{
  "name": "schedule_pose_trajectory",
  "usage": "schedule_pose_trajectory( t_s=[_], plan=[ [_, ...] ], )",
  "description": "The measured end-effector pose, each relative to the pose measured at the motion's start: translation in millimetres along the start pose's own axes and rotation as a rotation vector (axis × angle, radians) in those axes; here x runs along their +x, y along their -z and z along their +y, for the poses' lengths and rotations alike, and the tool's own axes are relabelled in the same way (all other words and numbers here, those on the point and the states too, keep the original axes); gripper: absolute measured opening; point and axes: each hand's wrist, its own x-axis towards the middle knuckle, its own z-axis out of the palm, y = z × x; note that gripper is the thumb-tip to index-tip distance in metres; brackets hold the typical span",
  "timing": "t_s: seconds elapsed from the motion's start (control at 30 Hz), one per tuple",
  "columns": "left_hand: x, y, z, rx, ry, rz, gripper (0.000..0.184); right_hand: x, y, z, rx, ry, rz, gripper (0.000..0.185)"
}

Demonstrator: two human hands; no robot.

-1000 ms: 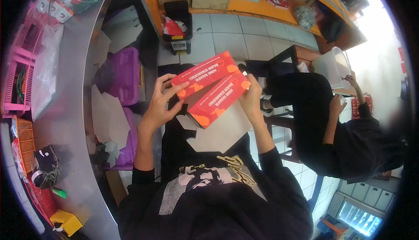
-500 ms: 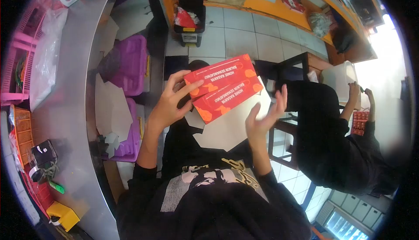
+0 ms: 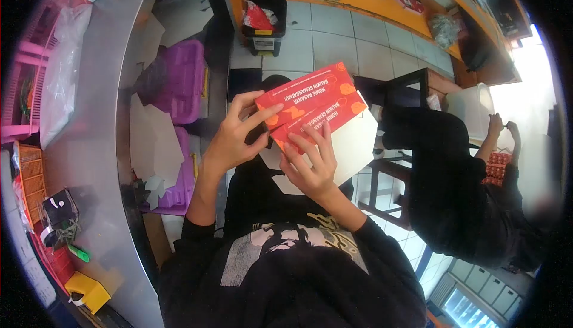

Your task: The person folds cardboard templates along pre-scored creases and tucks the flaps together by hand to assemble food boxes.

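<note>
Dark shirt [image 3: 298,286], printed front, nearest; red box [image 3: 304,92] just past it, above the person's lap, held tilted. White lettering and orange shapes on its two long red panels, which lie side by side. Left hand [image 3: 233,137] has the box's left end: grip mostly closed, thumb at the lower corner, index finger out over the upper panel. Right hand [image 3: 314,170] lies on the lower panel, grip open, fingers a bit spread and touching the print, not wrapped round it. White card [image 3: 355,149] is under the box, sticking out toward the lap and to the right.

Left of the box: purple bins [image 3: 184,83], pale card sheets [image 3: 152,140] next to them, then the metal tabletop [image 3: 98,149]. On its far side from the box, a clear plastic bag [image 3: 65,71], pink basket [image 3: 30,98], orange basket [image 3: 31,176] and yellow item [image 3: 91,292].

Right of the box, well apart: a co-worker [image 3: 447,185] in black, hands near a white bucket [image 3: 471,110]. Beyond the box: black bin [image 3: 262,32] on floor tiles, then orange shelf [image 3: 382,14].
</note>
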Motion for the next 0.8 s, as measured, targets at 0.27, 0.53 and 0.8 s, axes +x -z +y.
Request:
schedule_pose_trajectory(
  t_s=[0.27, 0.53, 0.8],
  plan=[
    [-1, -3, 4, 0.074, -0.031, 0.024, 0.062, 8, -8, -6, -0.043, -0.067, 0.012, 0.028],
    [-14, -29, -17, 0.131, -0.041, 0.106, 0.071, -32, -17, 16, 0.076, -0.049, 0.278, 0.050],
    [-13, -51, -40, 0.059, -0.209, 0.158, 0.087, -35, -29, 37, 0.142, -0.099, -0.111, 0.041]
  ],
)
